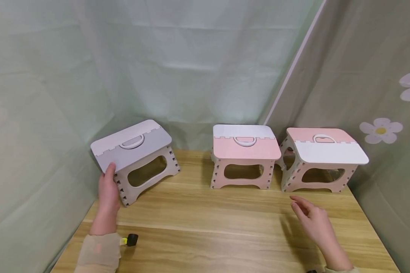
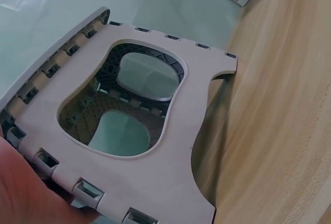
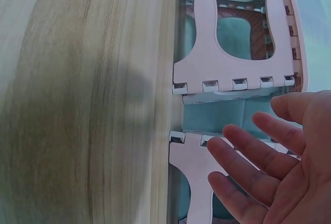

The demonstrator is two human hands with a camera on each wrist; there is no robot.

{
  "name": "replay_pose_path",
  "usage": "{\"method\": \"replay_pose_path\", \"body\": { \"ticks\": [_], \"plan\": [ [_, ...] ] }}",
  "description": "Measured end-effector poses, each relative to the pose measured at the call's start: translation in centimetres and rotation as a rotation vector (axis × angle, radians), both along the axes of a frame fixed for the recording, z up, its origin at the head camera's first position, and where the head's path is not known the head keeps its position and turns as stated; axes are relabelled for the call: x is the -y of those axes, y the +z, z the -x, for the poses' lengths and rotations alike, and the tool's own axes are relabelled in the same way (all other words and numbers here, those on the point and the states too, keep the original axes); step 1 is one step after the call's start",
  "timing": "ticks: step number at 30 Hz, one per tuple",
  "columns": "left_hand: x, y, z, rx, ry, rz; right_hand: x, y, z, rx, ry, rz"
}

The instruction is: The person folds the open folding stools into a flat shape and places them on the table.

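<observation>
A folding step stool (image 1: 144,146) with a grey and pale top and a cream front panel stands angled at the left of the table. My left hand (image 1: 108,191) holds it by the near left corner of its top, the thumb on the upper face. In the left wrist view, the stool's hinged side panel (image 2: 137,177) fills the middle. My right hand (image 1: 312,220) hovers over the table with relaxed fingers and holds nothing. Beyond it are a stool with a pink and white top (image 1: 247,153) and a stool with a white front half (image 1: 331,153).
The wooden table (image 1: 205,223) ends against a pale green cloth backdrop (image 1: 191,68). A grey curtain with white flowers (image 1: 380,131) hangs at the right. A small black piece (image 1: 132,239) sticks out from the left sleeve.
</observation>
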State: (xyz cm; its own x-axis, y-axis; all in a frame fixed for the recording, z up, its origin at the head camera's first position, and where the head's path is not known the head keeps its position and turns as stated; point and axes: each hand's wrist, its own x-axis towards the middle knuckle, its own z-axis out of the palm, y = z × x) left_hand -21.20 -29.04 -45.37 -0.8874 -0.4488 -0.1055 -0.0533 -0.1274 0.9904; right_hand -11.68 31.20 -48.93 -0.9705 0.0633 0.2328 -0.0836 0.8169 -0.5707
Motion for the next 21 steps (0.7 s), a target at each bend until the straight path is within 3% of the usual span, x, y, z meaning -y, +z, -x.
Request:
{"method": "replay_pose_path", "body": {
  "ticks": [10, 21],
  "plan": [
    [-0.2, -0.8, 0.2, -0.011, 0.076, 0.038, 0.6, -0.2, 0.1, -0.039, -0.004, 0.022],
    [-0.1, -1.5, -0.3, -0.051, 0.137, 0.007, 1.2, -0.1, 0.3, -0.002, -0.001, 0.053]
  ]
}}
